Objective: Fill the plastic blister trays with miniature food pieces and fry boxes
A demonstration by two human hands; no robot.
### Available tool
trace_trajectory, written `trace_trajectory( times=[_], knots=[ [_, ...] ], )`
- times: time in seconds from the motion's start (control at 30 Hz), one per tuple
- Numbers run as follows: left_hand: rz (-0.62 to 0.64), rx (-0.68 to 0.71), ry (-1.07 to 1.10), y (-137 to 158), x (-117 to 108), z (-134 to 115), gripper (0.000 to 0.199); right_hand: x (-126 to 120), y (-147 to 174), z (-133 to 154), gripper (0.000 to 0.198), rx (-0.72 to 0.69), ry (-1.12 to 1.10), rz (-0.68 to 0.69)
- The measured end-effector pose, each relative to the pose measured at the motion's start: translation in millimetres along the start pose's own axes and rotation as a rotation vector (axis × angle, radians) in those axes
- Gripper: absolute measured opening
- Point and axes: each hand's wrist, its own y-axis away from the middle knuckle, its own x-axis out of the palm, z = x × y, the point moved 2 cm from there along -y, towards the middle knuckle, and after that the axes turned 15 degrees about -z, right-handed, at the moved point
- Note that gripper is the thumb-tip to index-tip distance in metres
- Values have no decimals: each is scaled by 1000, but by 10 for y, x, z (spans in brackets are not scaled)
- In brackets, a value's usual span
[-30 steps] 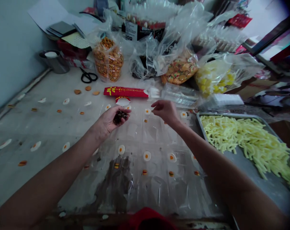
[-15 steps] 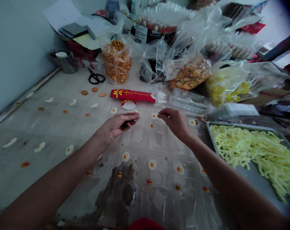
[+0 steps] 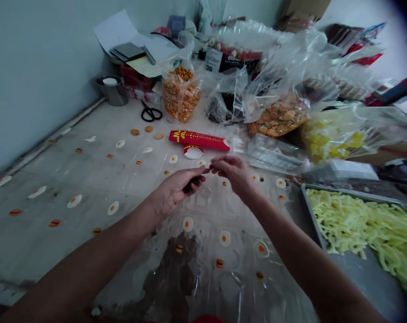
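Dark brown pieces [image 3: 191, 184], nearly black and partly hidden, are held in the curled left hand [image 3: 179, 187] above clear plastic [image 3: 220, 294] dotted with fried-egg shapes [image 3: 224, 238]. Just beside, the right hand [image 3: 233, 174] is bunched at the fingertips; whether anything is gripped there cannot be told.

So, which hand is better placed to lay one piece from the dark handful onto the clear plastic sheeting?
Probably the right hand: its fingertips are close to those of the left hand, which holds the dark handful.
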Motion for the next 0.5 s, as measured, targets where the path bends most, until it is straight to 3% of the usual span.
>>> trace_trajectory(
  times=[0.1,0.17,0.23,0.33,0.43,0.5],
  knots=[
    [-78,-11,-17,-66,-159,-200,16,2,-380,-18,12,170,149,13],
    [-40,-29,-2,-122,-292,-297,28,59,-564,-94,11,195,297,72],
    [47,-47,14,-165,-405,-344,35,117,-667,-179,12,116,439,96],
    [121,-34,-18,-190,-514,-348,34,148,-673,-212,16,-114,601,35],
    [128,-24,-49,-170,-557,-330,30,163,-510,-87,22,-253,570,-22],
    [143,-36,-40,-139,-560,-318,31,233,-318,40,25,-309,474,39]
  ],
)
